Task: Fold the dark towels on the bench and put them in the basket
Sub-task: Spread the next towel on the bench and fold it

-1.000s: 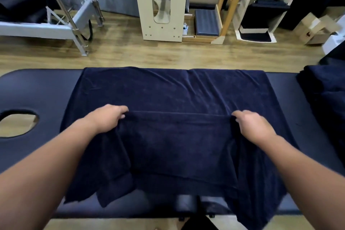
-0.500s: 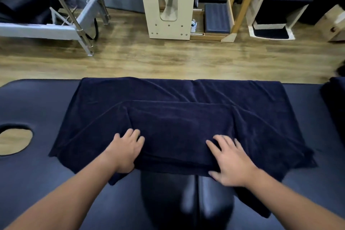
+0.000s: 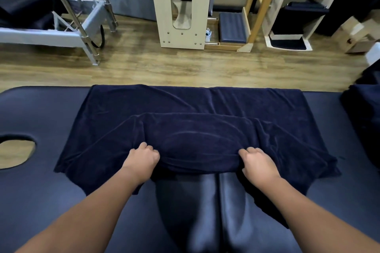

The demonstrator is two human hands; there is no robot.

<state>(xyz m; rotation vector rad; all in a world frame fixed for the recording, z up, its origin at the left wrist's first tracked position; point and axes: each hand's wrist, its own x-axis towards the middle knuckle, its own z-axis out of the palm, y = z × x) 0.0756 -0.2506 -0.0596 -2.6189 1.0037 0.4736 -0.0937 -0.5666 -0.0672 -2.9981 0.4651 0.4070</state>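
Observation:
A dark navy towel (image 3: 191,104) lies spread across the dark padded bench (image 3: 41,113), its near part folded over on itself. My left hand (image 3: 141,159) grips the near folded edge left of the middle, fingers curled into the cloth. My right hand (image 3: 258,162) grips the same edge to the right. The fold bulges up between them. More dark towels (image 3: 364,117) are piled at the bench's right end. No basket is in view.
The bench has a face hole (image 3: 16,151) at its left end. Beyond the bench is wooden floor (image 3: 164,68). A metal-framed apparatus (image 3: 61,26) stands at the back left. A pale wooden unit (image 3: 182,6) and a ladder frame (image 3: 261,6) are at the back centre.
A second ago both hands held the towel's edge farther out; then they lay flat on the near fold. Now their fingers have curled and grip that fold.

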